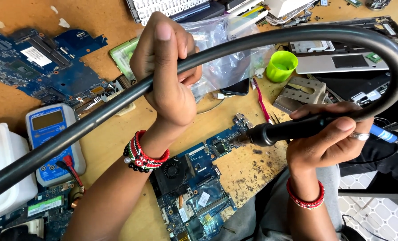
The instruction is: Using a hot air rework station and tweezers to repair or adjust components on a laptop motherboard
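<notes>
Left hand (165, 71) grips one black hose (297, 33), right hand (330, 134) its nozzle handle (292, 129), over two circuit boards (194, 178).

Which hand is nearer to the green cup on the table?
Left. The left hand, gripping the black hose, is somewhat closer to the green cup; the right hand, holding the tool handle, is below it.

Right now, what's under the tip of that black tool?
A blue circuit board lies under the tool's nozzle, on the wooden table. The exact spot beneath the tip is hidden.
</notes>
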